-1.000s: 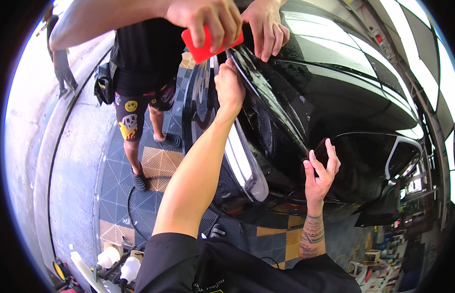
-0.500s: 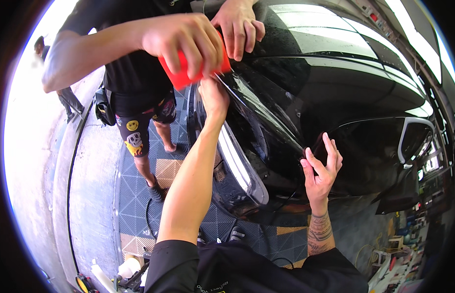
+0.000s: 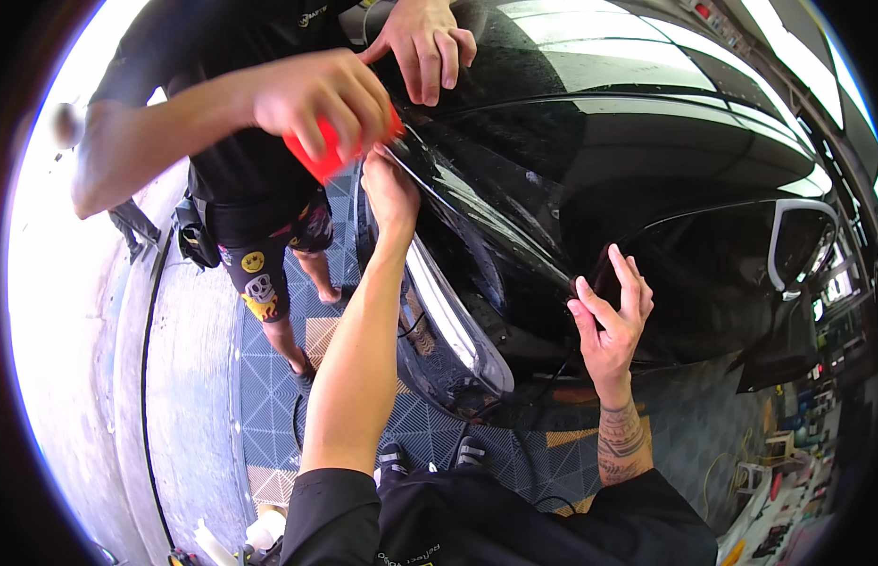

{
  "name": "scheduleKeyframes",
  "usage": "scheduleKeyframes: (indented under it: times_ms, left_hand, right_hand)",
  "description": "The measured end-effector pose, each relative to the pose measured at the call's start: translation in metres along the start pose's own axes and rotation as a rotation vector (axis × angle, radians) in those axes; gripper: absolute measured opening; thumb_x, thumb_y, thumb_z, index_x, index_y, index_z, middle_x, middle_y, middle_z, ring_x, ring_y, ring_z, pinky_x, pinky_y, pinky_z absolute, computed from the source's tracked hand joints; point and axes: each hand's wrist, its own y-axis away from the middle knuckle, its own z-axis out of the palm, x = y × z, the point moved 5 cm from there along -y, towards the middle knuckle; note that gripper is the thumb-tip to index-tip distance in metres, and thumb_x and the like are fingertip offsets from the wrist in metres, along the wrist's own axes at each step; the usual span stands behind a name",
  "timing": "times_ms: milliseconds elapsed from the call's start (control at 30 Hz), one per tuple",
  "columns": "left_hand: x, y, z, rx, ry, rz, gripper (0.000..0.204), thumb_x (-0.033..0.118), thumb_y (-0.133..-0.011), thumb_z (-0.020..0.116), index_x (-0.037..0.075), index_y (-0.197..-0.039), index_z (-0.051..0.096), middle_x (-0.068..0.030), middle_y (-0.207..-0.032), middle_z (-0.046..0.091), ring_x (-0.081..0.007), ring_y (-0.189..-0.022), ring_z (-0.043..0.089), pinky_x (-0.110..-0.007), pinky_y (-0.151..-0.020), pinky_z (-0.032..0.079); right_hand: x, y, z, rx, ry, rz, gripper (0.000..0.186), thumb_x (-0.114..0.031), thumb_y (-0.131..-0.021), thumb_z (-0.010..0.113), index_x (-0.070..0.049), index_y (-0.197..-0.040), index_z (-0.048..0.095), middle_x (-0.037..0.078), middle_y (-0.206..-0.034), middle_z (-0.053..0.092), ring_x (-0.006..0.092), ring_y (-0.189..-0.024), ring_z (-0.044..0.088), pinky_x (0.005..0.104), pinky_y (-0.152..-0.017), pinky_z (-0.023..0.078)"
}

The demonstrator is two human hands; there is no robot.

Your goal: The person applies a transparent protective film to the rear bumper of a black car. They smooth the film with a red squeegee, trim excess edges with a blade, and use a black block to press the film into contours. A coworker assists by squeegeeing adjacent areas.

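A glossy clear film (image 3: 481,212) with wrinkled reflections runs along the edge of a black car panel (image 3: 684,151). At its far left end, my left hand (image 3: 392,193) is closed on the film's edge, fingertips partly hidden under a co-worker's tool. My right hand (image 3: 613,325) pinches the other end between thumb and index finger, the remaining fingers raised against the panel. Just above my left hand, a co-worker's hand (image 3: 326,99), blurred by motion, grips a red squeegee (image 3: 316,151). The co-worker's other hand (image 3: 425,47) rests on the car.
The co-worker (image 3: 175,57) stands at the left, close to the car. Below my arms lies a long light strip (image 3: 448,307) on the car. Grey and tan floor tiles (image 3: 269,396) spread underfoot. A cable (image 3: 529,462) lies near my feet; white stools (image 3: 764,462) stand at right.
The view has shifted slightly, so the car and all hands appear a little further left. The co-worker's red squeegee remains beside my left hand. Both my hands keep their grip.
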Motion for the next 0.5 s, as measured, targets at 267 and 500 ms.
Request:
scheduleKeyframes:
  times_ms: [267, 500]
  left_hand:
    - [-0.004, 0.001, -0.002, 0.008, -0.113, -0.007, 0.035, 0.020, -0.103, 0.037, -0.006, -0.094, 0.058, -0.0333, -0.091, 0.062, -0.0496, -0.095, 0.059, -0.052, -0.074, 0.046]
    - [0.000, 0.000, -0.003, 0.020, -0.071, 0.014, 0.048, 0.027, -0.106, 0.032, -0.007, -0.082, 0.055, -0.0326, -0.079, 0.061, -0.0508, -0.086, 0.059, -0.054, -0.065, 0.043]
  right_hand:
    - [-0.001, 0.002, -0.001, 0.009, 0.013, -0.015, 0.022, -0.024, -0.078, 0.076, -0.016, -0.099, 0.077, 0.015, -0.137, 0.055, 0.0367, -0.124, 0.049, 0.0441, -0.100, 0.033]
    - [-0.004, -0.003, -0.006, -0.013, -0.009, -0.027, 0.025, -0.022, -0.078, 0.077, -0.016, -0.102, 0.075, 0.016, -0.136, 0.055, 0.0351, -0.122, 0.050, 0.0453, -0.101, 0.033]
